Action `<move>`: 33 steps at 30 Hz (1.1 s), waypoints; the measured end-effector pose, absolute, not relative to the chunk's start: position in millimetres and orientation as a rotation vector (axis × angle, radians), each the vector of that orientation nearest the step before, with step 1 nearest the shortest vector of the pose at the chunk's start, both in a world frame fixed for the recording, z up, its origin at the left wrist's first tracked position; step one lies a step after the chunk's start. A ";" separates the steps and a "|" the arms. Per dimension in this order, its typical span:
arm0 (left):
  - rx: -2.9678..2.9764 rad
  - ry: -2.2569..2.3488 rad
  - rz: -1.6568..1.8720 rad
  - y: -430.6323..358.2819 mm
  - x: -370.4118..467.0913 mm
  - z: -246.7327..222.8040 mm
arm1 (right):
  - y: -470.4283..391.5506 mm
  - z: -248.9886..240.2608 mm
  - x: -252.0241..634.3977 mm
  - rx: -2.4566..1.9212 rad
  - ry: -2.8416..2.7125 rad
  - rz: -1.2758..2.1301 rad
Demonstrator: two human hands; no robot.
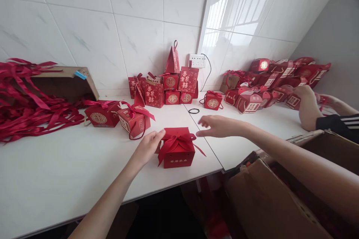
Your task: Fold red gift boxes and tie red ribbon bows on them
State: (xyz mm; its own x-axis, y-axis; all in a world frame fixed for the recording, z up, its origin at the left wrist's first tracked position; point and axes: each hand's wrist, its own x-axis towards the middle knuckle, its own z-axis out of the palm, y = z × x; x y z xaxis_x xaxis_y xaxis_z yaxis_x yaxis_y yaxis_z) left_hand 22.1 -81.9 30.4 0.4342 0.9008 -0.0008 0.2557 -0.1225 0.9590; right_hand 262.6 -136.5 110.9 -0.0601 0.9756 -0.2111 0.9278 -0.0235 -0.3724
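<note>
In front of me a red gift box (179,160) with gold characters stands upright near the table's front edge. A red satin ribbon (177,142) is tied in a bow over its top, one tail reaching out to the right. My left hand (148,145) is closed at the box's upper left side, thumb at the top corner; its other fingers are partly hidden. To the right of the box, my right hand (217,126) is raised with fingers apart and holds nothing. Its fingertips are close to the ribbon's right loop.
Two ribbon-tied boxes (102,114) stand to the left, beside a heap of loose red ribbons (28,108). Stacked red boxes (171,93) line the wall, near a black ring (193,111). Another person's arm (307,108) reaches among boxes at right. Open cardboard carton (269,194) at lower right.
</note>
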 end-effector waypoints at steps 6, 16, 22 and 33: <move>1.759 1.053 0.918 -89.0 27.6 34.8 | -134.3 78.5 231.8 -1.691 -2.295 0.776; 2.529 0.206 1.868 -160.2 49.4 51.8 | -188.2 86.6 229.4 -1.245 -2.142 -0.552; 2.526 -0.015 1.949 -190.7 62.2 71.8 | -230.6 102.9 236.3 -1.249 -2.060 -0.791; 1.989 0.814 1.185 -137.5 99.5 59.6 | -260.7 104.2 291.3 -1.270 -0.862 1.177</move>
